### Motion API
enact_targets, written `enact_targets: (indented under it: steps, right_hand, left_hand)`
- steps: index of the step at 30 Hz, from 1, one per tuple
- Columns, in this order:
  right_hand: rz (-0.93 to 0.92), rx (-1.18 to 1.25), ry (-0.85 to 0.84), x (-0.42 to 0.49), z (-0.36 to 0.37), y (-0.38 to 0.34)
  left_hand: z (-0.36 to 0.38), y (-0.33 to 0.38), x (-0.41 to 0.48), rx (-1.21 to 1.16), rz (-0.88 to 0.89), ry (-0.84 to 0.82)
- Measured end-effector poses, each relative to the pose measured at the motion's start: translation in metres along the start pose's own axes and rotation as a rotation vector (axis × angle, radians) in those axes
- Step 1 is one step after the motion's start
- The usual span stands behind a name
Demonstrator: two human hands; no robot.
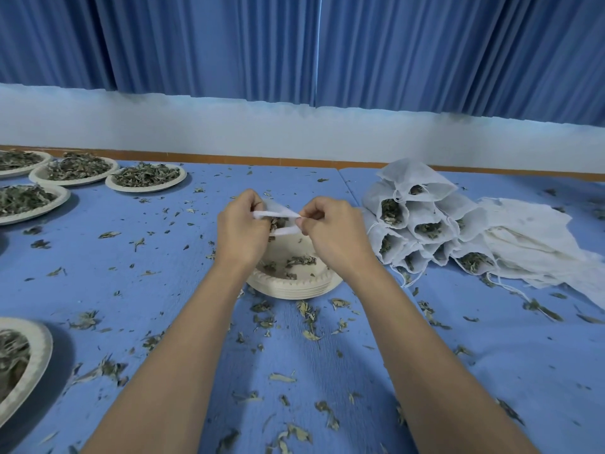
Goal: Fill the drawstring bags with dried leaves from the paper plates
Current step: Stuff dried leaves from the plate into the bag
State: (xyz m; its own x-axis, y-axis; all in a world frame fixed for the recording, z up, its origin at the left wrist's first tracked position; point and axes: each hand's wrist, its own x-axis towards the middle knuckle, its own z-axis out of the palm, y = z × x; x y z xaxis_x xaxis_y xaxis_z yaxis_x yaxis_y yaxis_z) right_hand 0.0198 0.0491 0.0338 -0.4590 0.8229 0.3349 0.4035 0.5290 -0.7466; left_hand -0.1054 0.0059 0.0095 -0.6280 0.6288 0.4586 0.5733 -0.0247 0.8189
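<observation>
Blue pleated curtain (294, 44) up top, a pale wall strip under it, and a blue-covered bench (163, 257) sprinkled all over with leaf crumbs. One view to call, from the head.

Dead centre, both hands are up over the work. The left hand (242, 227) and right hand (330, 231) each pinch the rim of a white drawstring bag (282, 209) with curled fingers, stretching its mouth open between them, and dark leaf shows inside. At six o'clock of the bag sits a stack of paper plates (294, 286) with crimped rims. Only a few dried leaves (299, 261) lie in the top one.

How will it handle? That bag looks like thin, limp, gauzy cloth, very light, and I'd say it flops shut unless held. The hemmed rim on opposite sides is the place to grip, just as now, with the cords saved for cinching. The leaves look curled, brittle and feather-light, likely to crumble and scatter if squeezed, so loose pinches should suit them.

At three o'clock, filled bags (415, 221) lie in a pyramid with mouths open and green showing. Flat empty bags (530, 237) lie just beyond them. At ten o'clock are heaped plates (145, 178), and at eight o'clock there's another plate (39, 348).
</observation>
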Motion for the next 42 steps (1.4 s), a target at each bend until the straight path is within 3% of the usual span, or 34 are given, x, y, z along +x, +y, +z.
enact_targets:
  steps: [7,11,13,14,19,22,24,31,38,42]
  right_hand:
    - [-0.004,0.021,-0.13,-0.002,-0.003,-0.004]
    - [0.052,0.196,-0.091,0.0,-0.01,0.0]
    - [0.134,0.295,-0.161,0.0,-0.015,0.003]
    - [0.164,0.255,-0.196,0.001,-0.016,0.005]
    - [0.099,-0.541,-0.39,-0.003,0.002,0.009]
    - [0.088,-0.666,-0.517,-0.004,0.012,0.008]
    - [0.061,-0.621,-0.551,-0.002,0.012,0.008]
    - [-0.088,-0.403,-0.448,-0.004,0.025,0.009]
    - [-0.134,-0.44,-0.22,-0.004,0.041,0.018]
    - [-0.258,-0.339,-0.267,-0.007,0.043,0.012]
  left_hand:
    - [0.001,0.002,0.015,0.158,-0.133,0.063]
    - [0.004,0.006,0.013,0.134,-0.111,0.041]
    - [0.004,0.007,0.01,0.065,-0.127,-0.009]
    - [0.004,0.007,0.009,0.024,-0.142,-0.024]
    - [0.003,0.005,0.003,-0.132,-0.262,-0.03]
    - [-0.002,0.007,0.004,-0.22,-0.316,-0.032]
    - [-0.005,0.008,0.003,-0.304,-0.349,-0.055]
    - [-0.014,0.008,0.004,-0.509,-0.439,-0.063]
    - [-0.02,0.01,0.004,-0.382,-0.353,0.012]
    - [-0.017,0.014,0.003,-0.391,-0.356,0.016]
